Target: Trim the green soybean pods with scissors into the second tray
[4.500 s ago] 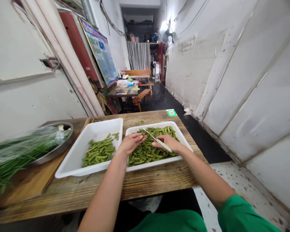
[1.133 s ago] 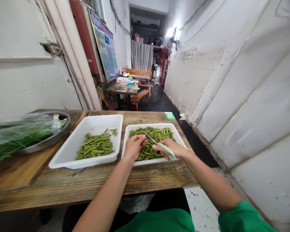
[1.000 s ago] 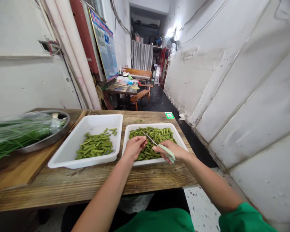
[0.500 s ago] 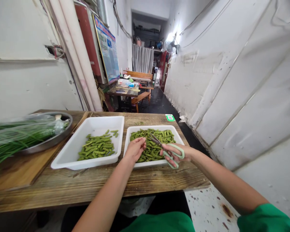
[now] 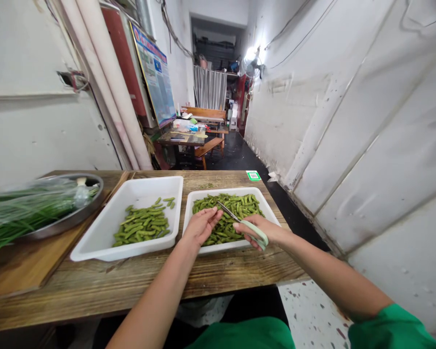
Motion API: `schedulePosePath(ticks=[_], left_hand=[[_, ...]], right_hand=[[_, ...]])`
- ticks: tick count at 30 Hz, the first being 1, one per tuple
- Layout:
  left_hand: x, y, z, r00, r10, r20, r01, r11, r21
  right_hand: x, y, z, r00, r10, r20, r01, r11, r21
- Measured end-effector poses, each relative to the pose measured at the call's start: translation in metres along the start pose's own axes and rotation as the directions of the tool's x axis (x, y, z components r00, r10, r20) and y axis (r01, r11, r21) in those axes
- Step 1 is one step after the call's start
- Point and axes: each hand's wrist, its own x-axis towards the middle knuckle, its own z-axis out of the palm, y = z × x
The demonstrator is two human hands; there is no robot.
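Observation:
My right hand (image 5: 256,230) grips scissors (image 5: 263,238) with pale green handles; their blades reach left to the fingertips of my left hand (image 5: 203,225). That left hand is pinched closed over the near left part of the right tray, and whatever lies between its fingers is too small to make out. Below both hands, a white plastic tray (image 5: 274,213) holds a heap of green soybean pods (image 5: 241,206). To its left stands a second white tray (image 5: 89,249) with a smaller pile of pods (image 5: 141,225).
On the wooden table (image 5: 138,286), a metal basin (image 5: 101,191) with bagged green stalks (image 5: 32,213) stands at the left, beside a wooden board (image 5: 32,266). A QR-code card (image 5: 253,175) lies at the far edge. A white wall (image 5: 349,121) runs along the right.
The scissors have moved to my left fingertips and turned, their handles now closer together and seen more edge-on. The whole view has shifted slightly.

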Motion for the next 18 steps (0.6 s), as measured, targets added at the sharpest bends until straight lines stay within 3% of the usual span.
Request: schedulePosePath(ticks=[15,18], left_hand=[[0.0014,-0.0044,-0.0034,0.999,-0.048,-0.014,0.05,0.985,0.167],[0.0021,-0.009,-0.0037,0.992,0.101,-0.072,-0.077,0.958,0.274]], right_hand=[[0.0011,0.0025,-0.0023,0.999,0.053,0.01,-0.052,0.996,-0.078],[0.003,0.0082,-0.0096,0.998,0.052,0.031,-0.049,0.996,-0.071]])
